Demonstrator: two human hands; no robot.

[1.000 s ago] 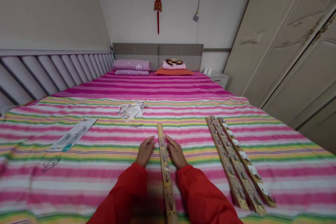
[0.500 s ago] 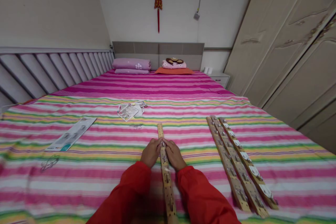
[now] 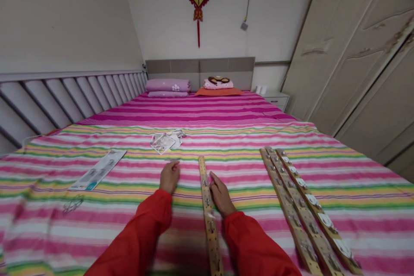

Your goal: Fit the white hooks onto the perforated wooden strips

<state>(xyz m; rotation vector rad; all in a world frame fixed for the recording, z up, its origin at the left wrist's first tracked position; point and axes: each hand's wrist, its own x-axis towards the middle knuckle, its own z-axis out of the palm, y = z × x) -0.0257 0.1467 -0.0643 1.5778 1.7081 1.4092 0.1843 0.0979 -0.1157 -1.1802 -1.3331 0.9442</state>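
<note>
A long narrow wooden strip (image 3: 207,202) with small metal clips fixed along it lies lengthwise in front of me. To its left, my left hand (image 3: 169,177) is off the strip, fingers loosely bent and nothing visible in them. Its fingertips are close to some thin metal pieces (image 3: 173,159), too small to make out. My right hand (image 3: 222,194) rests just right of the strip near its upper clips, index finger stretched forward, holding nothing that I can see. The strip's far end is bare wood with small holes.
Three similar strips (image 3: 293,198) lie side by side on the right, one carrying white round pieces. Clear packets (image 3: 165,141) lie farther back. A flat package (image 3: 98,170) and wire rings (image 3: 73,203) are on the left, all on the striped bedspread (image 3: 129,215).
Both hands were together on the strip's upper clip. The left has let go and moved left toward the thin metal pieces; the right has drawn slightly back to the right.
</note>
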